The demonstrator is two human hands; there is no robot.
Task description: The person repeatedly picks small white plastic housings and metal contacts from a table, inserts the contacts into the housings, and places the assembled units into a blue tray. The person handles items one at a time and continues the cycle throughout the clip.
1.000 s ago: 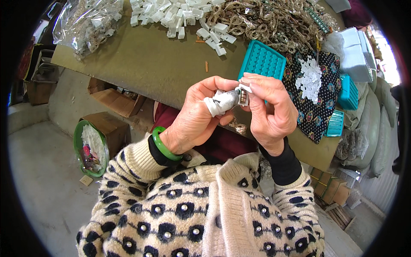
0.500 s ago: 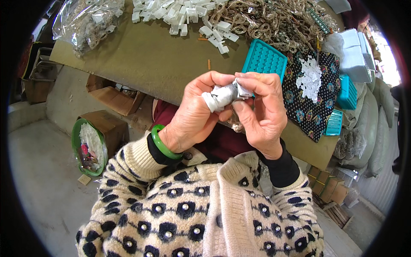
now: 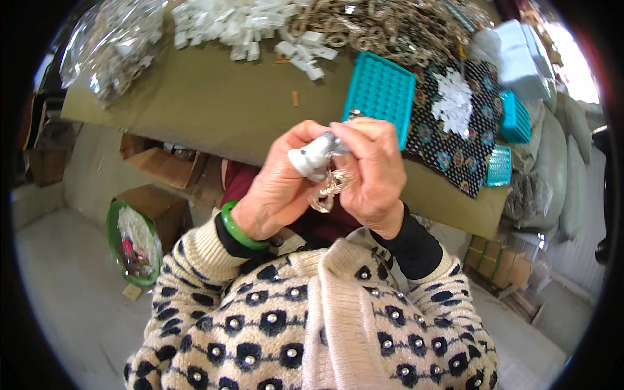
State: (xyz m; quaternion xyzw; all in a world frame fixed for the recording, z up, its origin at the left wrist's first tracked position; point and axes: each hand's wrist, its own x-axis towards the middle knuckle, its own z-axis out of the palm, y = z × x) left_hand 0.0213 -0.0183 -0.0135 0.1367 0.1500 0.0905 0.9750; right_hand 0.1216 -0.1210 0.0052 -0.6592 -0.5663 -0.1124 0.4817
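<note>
Close together in front of my chest, my left hand (image 3: 273, 185) and my right hand (image 3: 377, 172) are closed, fingertips meeting. A small coil of clear wire (image 3: 330, 188) hangs between them, its upper end hidden in the fingers. A white wrapping (image 3: 311, 159) with grey smudges seems to cover my left thumb; the fingers around it hide its exact shape. My right thumb and fingers pinch by the tip of that wrapping. Just beyond my right fingertips lies a teal plastic tray (image 3: 380, 91) with rows of round dimples.
On the olive tabletop (image 3: 175, 107) lie white plastic pieces (image 3: 240, 23), a heap of coiled clear wires (image 3: 383, 29) and a clear bag (image 3: 120, 49). White bits (image 3: 452, 104) rest on a patterned cloth (image 3: 426, 136). A green basin (image 3: 156, 260) stands on the floor at left.
Both hands have shifted slightly left and tilted, and more of the wire coil shows below the fingers. The whole view has shifted a little, moving the table's contents left.
</note>
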